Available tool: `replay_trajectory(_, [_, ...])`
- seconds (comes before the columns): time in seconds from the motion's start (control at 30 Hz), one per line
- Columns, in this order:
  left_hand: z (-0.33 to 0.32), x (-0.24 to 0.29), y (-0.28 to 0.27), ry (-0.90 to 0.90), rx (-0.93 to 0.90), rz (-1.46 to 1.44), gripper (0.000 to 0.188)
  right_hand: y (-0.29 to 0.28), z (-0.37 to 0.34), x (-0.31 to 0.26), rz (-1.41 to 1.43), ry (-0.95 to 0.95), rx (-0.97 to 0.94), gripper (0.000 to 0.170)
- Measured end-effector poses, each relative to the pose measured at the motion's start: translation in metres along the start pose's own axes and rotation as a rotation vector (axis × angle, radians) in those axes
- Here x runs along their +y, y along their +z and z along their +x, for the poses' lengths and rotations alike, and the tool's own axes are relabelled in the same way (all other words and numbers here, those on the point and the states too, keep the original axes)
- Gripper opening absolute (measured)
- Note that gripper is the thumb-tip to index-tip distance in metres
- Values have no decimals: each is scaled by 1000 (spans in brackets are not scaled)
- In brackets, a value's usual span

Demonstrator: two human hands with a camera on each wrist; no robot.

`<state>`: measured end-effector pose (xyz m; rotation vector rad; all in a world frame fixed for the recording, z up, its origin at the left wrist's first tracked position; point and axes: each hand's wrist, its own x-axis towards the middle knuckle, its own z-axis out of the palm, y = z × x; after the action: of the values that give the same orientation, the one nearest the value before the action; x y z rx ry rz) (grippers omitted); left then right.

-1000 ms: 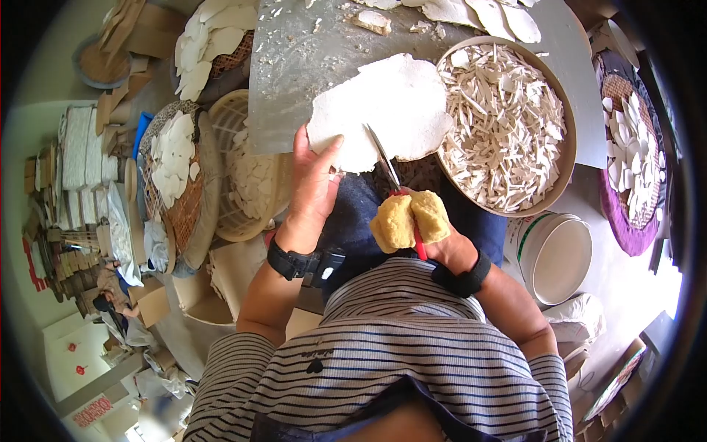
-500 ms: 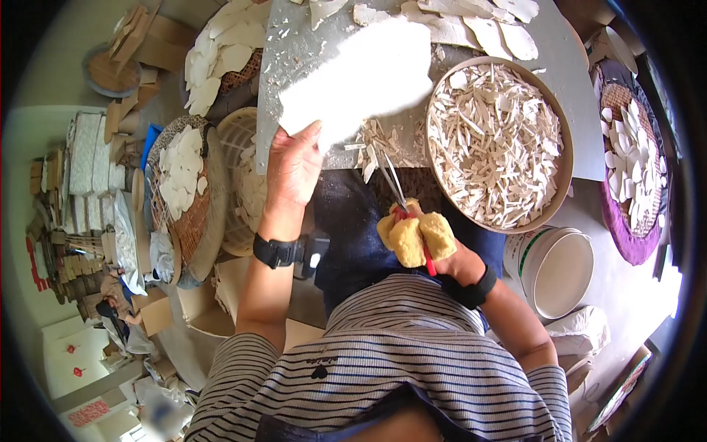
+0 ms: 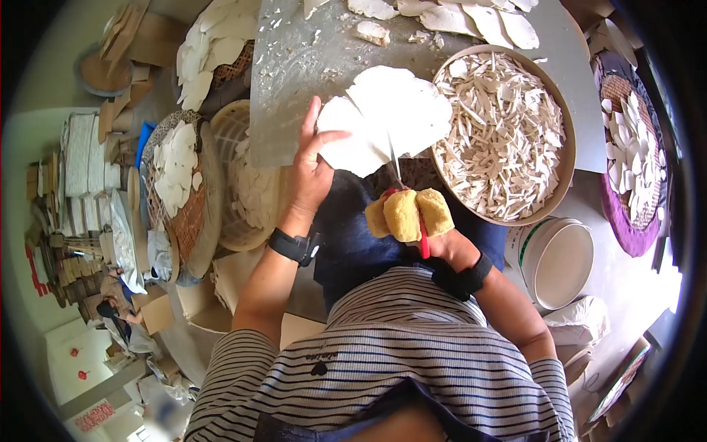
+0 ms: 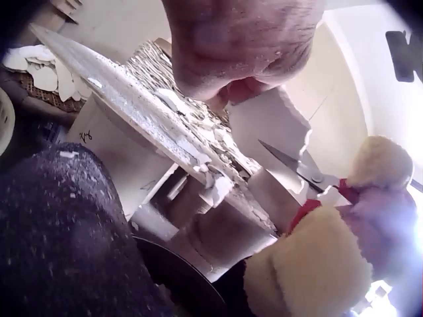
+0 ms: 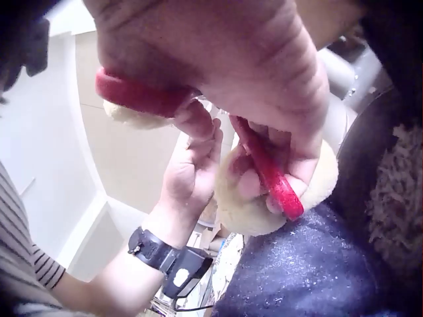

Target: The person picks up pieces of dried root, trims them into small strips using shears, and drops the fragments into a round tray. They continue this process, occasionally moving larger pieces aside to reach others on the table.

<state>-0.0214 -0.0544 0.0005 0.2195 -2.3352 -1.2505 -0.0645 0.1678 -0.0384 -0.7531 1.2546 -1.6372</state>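
My left hand (image 3: 313, 173) pinches the left edge of a thin, flat white sheet (image 3: 412, 110) with an uneven outline, its thumb over the top face. In the left wrist view that sheet (image 4: 268, 125) hangs below the curled fingers and shows a ragged edge. My right hand (image 3: 445, 247) grips a pair of scissors (image 3: 395, 166) by red handles wrapped in thick yellow padding (image 3: 401, 215). The blades point away from the body, at the sheet's near edge. In the right wrist view, fingers pass through the red handle (image 5: 271, 172).
A round tray (image 3: 571, 147) heaped with white strips sits at the right of the grey table (image 3: 283, 88). More white sheets (image 3: 449, 18) lie at its far edge. A white bucket (image 3: 556, 261) stands on the right; baskets (image 3: 239, 177) with white pieces are on the left.
The left hand lifted the sheet away from the blades to the upper left, then brought it back to them, turned differently. The scissors stay in the right hand, shifted slightly.
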Motion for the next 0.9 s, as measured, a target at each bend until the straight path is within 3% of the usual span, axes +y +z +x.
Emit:
replay_trajectory(0.03, [-4,2,2,-100,64,-233,17,-1,3,6,-62,-49,19,29])
replay_trajectory(0.13, [-21,10,10,-396,255,-939,49,1,7,22,-24,-17,104,26])
replay_trajectory(0.17, [-27,8,12,-506,332,-1011,58,0,6,25,49,23,96,26])
replay_trajectory(0.23, [-21,21,12,-648,309,-895,57,-4,5,26,216,101,45,27])
replay_trajectory(0.27, [-19,28,12,-720,300,-834,56,-3,4,26,153,127,24,27])
replay_trajectory(0.3, [-18,30,17,-681,261,-732,58,-1,5,20,90,151,1,27])
replay_trajectory(0.37, [-15,23,22,-662,255,-741,61,1,7,4,-358,151,5,26])
replay_trajectory(0.57, [-12,11,22,-652,219,-739,65,7,6,22,185,160,59,23])
replay_trajectory(0.63, [-12,11,20,-648,200,-732,66,4,11,27,112,206,63,23])
replay_trajectory(0.67, [-13,12,19,-651,194,-733,66,3,13,29,-49,142,47,23])
replay_trajectory(0.7, [-16,14,20,-654,184,-734,66,2,16,30,-210,77,42,22])
replay_trajectory(0.77, [-17,15,21,-670,177,-735,67,-2,17,28,-781,-230,-1,21])
replay_trajectory(0.9, [-18,9,19,-681,167,-721,66,0,12,15,-700,-100,-13,26])
